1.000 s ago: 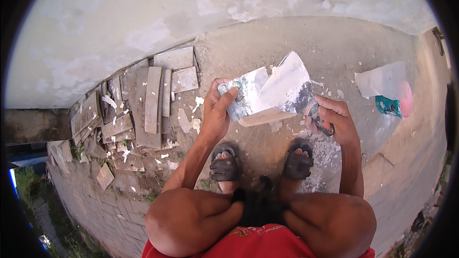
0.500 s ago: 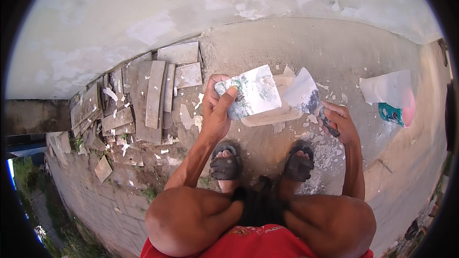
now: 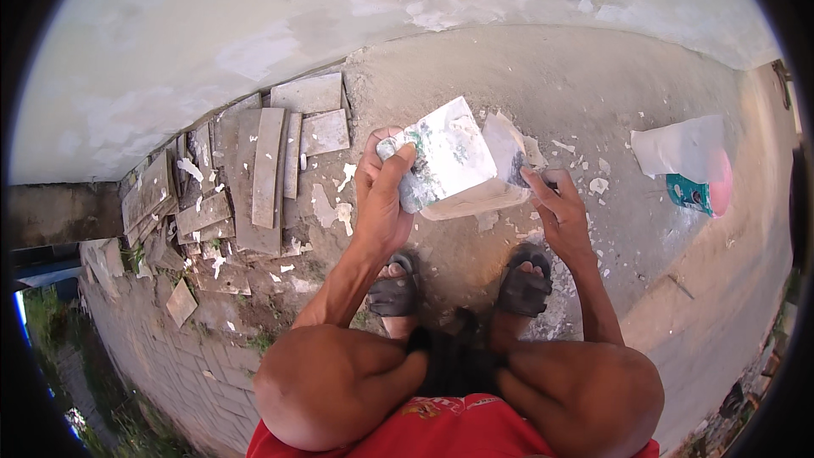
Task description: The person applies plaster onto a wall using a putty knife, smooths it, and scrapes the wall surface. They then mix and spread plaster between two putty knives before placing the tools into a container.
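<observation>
My left hand (image 3: 381,191) is closed round one end of a flat, rectangular putty spreader (image 3: 455,148), its thumb pressed on top. White putty and green and grey smears cover the face. My right hand (image 3: 561,214) grips a putty knife (image 3: 504,146) by its dark handle, which the fingers mostly hide. The knife's broad, whitish blade lies close beside the spreader's right edge; I cannot tell whether they touch. Below both tools sits a shallow beige tray (image 3: 475,206) on the ground, largely covered by them.
Stacked grey boards (image 3: 270,168) lie along the patched, pale wall (image 3: 254,25) at left. At right stands a pink and teal bucket (image 3: 697,191) with a white sheet (image 3: 678,146) over it. Paint flakes are strewn over the concrete. My sandalled feet are just below the tray.
My right hand has moved left and slightly up, bringing the knife blade in behind the spreader's right edge. The spreader has tilted, its far corner rising a little. Both hands keep their tools.
</observation>
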Motion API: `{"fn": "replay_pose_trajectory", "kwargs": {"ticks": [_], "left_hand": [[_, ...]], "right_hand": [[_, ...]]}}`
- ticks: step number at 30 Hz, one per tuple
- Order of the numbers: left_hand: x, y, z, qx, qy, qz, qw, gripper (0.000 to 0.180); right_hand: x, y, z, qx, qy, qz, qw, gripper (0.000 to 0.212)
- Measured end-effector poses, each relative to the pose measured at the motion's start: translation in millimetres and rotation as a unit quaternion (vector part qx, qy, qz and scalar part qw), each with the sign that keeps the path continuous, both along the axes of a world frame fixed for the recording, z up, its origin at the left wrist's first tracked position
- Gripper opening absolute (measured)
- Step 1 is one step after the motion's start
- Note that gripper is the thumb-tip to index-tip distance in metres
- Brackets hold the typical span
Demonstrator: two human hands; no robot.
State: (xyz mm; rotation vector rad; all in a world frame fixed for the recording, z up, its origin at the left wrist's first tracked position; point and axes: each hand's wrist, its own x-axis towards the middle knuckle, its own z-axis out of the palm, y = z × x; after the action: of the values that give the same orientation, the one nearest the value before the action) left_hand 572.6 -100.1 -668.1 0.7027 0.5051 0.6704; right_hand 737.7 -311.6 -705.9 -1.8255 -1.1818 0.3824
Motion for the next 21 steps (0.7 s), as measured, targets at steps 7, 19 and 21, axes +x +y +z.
{"fn": "replay_pose_trajectory", "kwargs": {"ticks": [7,19,21], "left_hand": [[-9.2,5.8,-3.2,0.116,0.072,0.033,0.990,0.027],[-11.6,-30.9,5.4,0.282,0.176,0.039,0.942,0.030],[-4.3,-39.1,6.1,0.285,0.156,0.001,0.946,0.030]], "right_hand": [[-18.1,-18.5,56.3,-0.040,-0.102,-0.098,0.989,0.055],[-57.1,4.1,52.9,-0.063,-0.116,-0.066,0.989,0.061],[-52.9,1.9,59.1,-0.060,-0.125,-0.081,0.987,0.062]]}}
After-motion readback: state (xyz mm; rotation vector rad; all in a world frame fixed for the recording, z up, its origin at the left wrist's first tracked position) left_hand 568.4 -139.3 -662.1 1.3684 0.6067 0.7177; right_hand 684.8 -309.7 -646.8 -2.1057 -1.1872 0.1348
